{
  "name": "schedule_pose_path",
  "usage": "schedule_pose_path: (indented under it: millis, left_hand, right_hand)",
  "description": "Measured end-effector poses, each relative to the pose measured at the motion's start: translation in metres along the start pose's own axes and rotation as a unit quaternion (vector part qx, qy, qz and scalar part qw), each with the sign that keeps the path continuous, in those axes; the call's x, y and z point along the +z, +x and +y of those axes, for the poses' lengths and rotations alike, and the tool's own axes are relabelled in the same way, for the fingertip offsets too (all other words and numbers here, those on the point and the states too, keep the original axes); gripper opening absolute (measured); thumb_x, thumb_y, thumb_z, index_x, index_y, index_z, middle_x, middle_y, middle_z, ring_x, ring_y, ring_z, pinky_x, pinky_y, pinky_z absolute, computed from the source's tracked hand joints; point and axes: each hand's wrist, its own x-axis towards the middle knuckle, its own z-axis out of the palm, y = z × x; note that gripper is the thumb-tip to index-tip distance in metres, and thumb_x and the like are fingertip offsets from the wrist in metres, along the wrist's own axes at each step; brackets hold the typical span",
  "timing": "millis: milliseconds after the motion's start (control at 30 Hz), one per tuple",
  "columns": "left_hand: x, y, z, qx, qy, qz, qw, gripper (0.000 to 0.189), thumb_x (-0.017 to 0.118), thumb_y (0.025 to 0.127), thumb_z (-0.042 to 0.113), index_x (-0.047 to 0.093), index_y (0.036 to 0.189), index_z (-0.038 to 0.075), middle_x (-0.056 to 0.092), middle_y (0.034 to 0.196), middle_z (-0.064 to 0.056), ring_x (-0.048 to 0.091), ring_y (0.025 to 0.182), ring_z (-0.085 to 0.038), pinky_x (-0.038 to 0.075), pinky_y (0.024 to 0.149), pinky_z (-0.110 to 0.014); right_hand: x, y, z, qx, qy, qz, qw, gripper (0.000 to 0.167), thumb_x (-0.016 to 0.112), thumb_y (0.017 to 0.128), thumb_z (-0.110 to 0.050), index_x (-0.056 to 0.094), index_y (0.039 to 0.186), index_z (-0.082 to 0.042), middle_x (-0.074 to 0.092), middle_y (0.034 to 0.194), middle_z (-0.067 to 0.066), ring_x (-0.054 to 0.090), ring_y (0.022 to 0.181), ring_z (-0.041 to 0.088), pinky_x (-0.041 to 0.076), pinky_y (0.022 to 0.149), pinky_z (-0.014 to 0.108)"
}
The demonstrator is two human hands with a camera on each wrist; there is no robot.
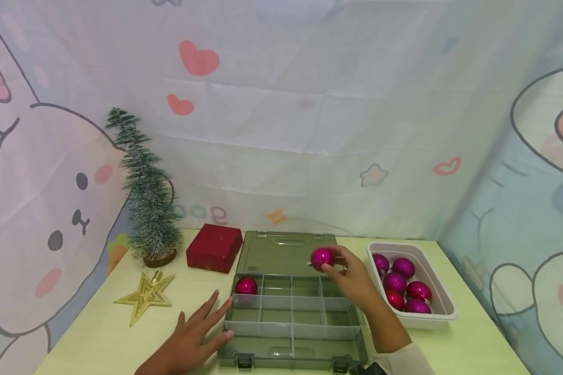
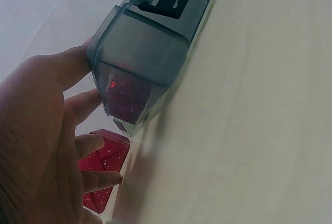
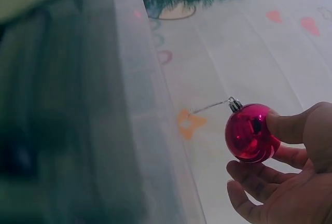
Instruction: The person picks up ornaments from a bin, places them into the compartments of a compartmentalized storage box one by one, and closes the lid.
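Right hand (image 1: 354, 281): thumb and fingers pinched a glossy magenta bauble (image 1: 322, 259), held above the raised lid (image 1: 286, 252) of a compartment box. In the right wrist view its silver cap and thin wire showed clearly; part of one supporting finger was hidden behind the ball.

Left hand (image 1: 187, 333): fingers released, spread and extended, touching the box's left side; forearm cut off by the lower border.

Compartment box (image 1: 291, 361): green, translucent, mid-worktop (image 1: 84, 333), its lid laid back toward the far edge. The right hand covered part of its back-right compartment. The back-left compartment contained a second bauble (image 1: 246, 285), its lower portion dimmed by a divider.

White tub (image 1: 438, 284): near the right edge; six baubles (image 1: 394, 283) countable, overlapping; any underneath could not be made out.

Gold star (image 1: 146, 298): flat, near the left edge.

Dark red box (image 1: 214, 248): toward the far edge, beside the lid.

Frosted tree (image 1: 150, 213): far-left corner, upright, its tip bent.

Dark object (image 1: 368, 370) at the right sleeve (image 1: 405, 360): cropped, unidentifiable. The worktop's near edge lay out of frame.
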Motion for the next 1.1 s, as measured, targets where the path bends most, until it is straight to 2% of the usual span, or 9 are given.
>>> schedule_pose_path:
  millis: [267, 633, 767, 933, 1100]
  left_hand:
    - [-0.002, 0.000, 0.001, -0.003, -0.006, -0.007, 1.0000, 0.073, 0.058, 0.112, 0.052, 0.031, 0.175, 0.027, 0.016, 0.184, -0.020, 0.034, 0.161, -0.056, 0.001, 0.108, -0.101]
    - [-0.001, 0.002, -0.001, -0.002, -0.002, -0.005, 1.0000, 0.074, 0.057, 0.112, 0.053, 0.029, 0.175, 0.028, 0.014, 0.184, -0.019, 0.033, 0.162, -0.056, -0.001, 0.108, -0.101]
    - [0.000, 0.002, -0.001, 0.001, 0.000, -0.002, 1.0000, 0.074, 0.058, 0.112, 0.053, 0.031, 0.175, 0.027, 0.015, 0.184, -0.020, 0.035, 0.161, -0.055, 0.000, 0.107, -0.101]
    - [0.000, 0.002, -0.001, 0.000, -0.001, -0.004, 1.0000, 0.073, 0.058, 0.112, 0.052, 0.031, 0.175, 0.027, 0.015, 0.184, -0.020, 0.034, 0.161, -0.055, 0.000, 0.108, -0.101]
    - [-0.001, 0.002, 0.001, 0.002, -0.003, -0.007, 1.0000, 0.073, 0.059, 0.112, 0.050, 0.032, 0.174, 0.025, 0.016, 0.183, -0.021, 0.034, 0.161, -0.057, 0.002, 0.106, -0.102]
  right_hand:
    - [0.027, 0.000, -0.012, -0.005, -0.010, -0.011, 0.9999, 0.047, 0.076, 0.103, -0.008, 0.061, 0.147, 0.003, 0.072, 0.138, 0.024, 0.070, 0.129, 0.042, 0.062, 0.089, 0.035]
    - [0.060, 0.002, -0.020, -0.020, 0.005, -0.016, 0.9997, 0.044, 0.078, 0.099, -0.003, 0.066, 0.141, 0.003, 0.074, 0.132, 0.023, 0.070, 0.126, 0.041, 0.066, 0.096, 0.051]
    - [0.070, 0.004, -0.018, -0.014, -0.014, -0.023, 0.9995, 0.046, 0.079, 0.100, -0.006, 0.065, 0.143, 0.001, 0.074, 0.134, 0.021, 0.069, 0.128, 0.040, 0.062, 0.103, 0.056]
    - [0.078, 0.003, -0.014, -0.021, -0.036, -0.032, 0.9986, 0.049, 0.078, 0.100, -0.009, 0.063, 0.145, 0.000, 0.073, 0.136, 0.022, 0.067, 0.132, 0.043, 0.050, 0.114, 0.066]
    - [0.082, 0.000, -0.016, -0.020, -0.041, -0.042, 0.9981, 0.049, 0.078, 0.101, -0.012, 0.062, 0.147, -0.002, 0.070, 0.142, 0.023, 0.062, 0.139, 0.046, 0.047, 0.116, 0.070]
